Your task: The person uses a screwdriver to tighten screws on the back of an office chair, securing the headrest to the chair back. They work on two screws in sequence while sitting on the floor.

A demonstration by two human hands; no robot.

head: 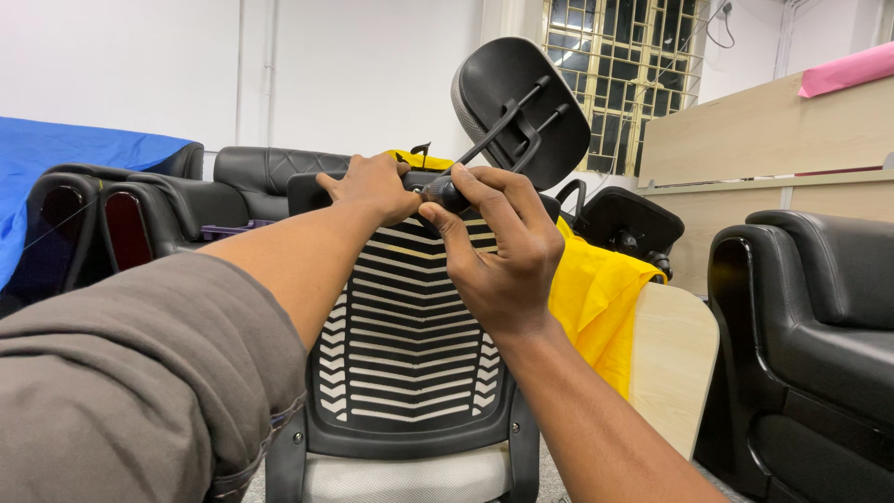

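White-walled room, left hand (371, 189) clasping chair back (405, 326), right hand (498, 247) pinching black knob (445, 194).

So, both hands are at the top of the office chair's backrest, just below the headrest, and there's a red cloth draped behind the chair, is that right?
Not quite: the cloth draped behind the chair is yellow, not red, as the head view shows. The rest holds: the left hand and right hand are both at the top of the backrest, just below the headrest.

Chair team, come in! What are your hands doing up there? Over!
Left hand gripping chair back top edge. Right hand pinching a dark tool handle below the headrest. Yellow cloth draped behind, not blocking.
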